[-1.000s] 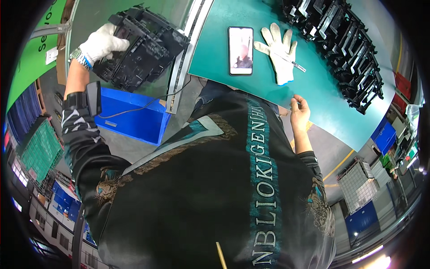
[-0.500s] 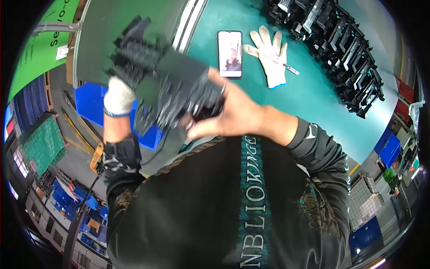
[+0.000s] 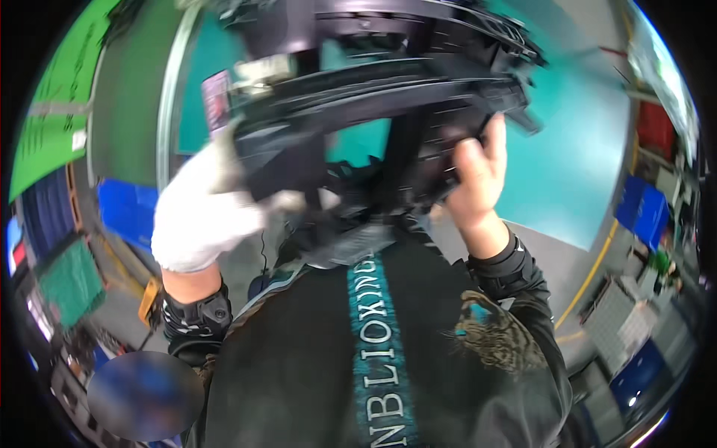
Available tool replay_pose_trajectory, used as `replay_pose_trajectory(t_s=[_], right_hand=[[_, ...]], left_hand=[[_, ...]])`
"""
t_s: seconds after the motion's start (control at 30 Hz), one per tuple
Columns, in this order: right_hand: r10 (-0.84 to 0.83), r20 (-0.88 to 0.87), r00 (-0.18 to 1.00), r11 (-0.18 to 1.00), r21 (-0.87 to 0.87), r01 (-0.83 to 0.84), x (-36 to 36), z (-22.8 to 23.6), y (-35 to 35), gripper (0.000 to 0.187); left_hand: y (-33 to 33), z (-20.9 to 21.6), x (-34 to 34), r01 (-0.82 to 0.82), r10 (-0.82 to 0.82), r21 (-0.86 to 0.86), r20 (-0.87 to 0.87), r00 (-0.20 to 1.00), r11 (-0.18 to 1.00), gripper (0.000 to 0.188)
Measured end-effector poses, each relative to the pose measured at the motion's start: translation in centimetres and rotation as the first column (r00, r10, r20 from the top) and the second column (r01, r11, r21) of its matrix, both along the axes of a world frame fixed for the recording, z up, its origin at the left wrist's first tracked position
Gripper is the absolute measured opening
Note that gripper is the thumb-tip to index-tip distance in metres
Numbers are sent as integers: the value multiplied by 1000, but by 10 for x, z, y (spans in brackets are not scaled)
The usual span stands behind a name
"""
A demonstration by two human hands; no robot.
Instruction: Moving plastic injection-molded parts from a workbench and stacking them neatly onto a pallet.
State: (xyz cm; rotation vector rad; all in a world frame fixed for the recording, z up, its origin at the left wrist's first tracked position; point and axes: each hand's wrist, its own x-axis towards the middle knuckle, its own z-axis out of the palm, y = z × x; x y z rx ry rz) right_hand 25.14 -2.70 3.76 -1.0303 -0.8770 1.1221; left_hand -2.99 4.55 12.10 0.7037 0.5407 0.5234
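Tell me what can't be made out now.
Head view:
Black plastic frame: top cut off by the upper edge, details motion-blurred.
White-gloved left hand: some fingers hidden behind the frame.
Bare right hand: contact with the blurred frame unclear.
Rectangular pinkish-screened phone: display blurred by motion.

Motion blur obscures fine detail on the black frame (image 3: 418, 91); the upper edge of the view cuts off its top. The frame partly covers the fingers of the left grip (image 3: 205, 216) and right grip (image 3: 479, 178), and much of the worktop (image 3: 575, 164). The phone (image 3: 216, 101) display is illegible. A round blurred patch (image 3: 146, 396) at lower left remains unresolved.
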Motion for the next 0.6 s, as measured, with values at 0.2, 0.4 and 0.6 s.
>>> replay_pose_trajectory(t_s=[0.2,0.4,0.6], right_hand=[[-275,-243,930,959,-138,247,267,-55,-94,43],[-695,-151,703,631,-597,496,344,-194,-38,43],[-543,186,819,663,-503,554,286,-200,10,46]], left_hand=[[-42,-45,331,503,9,685,-596,803,527,76],[13,-126,468,658,116,600,-773,624,455,36],[32,-152,429,760,385,571,-807,448,311,34]])
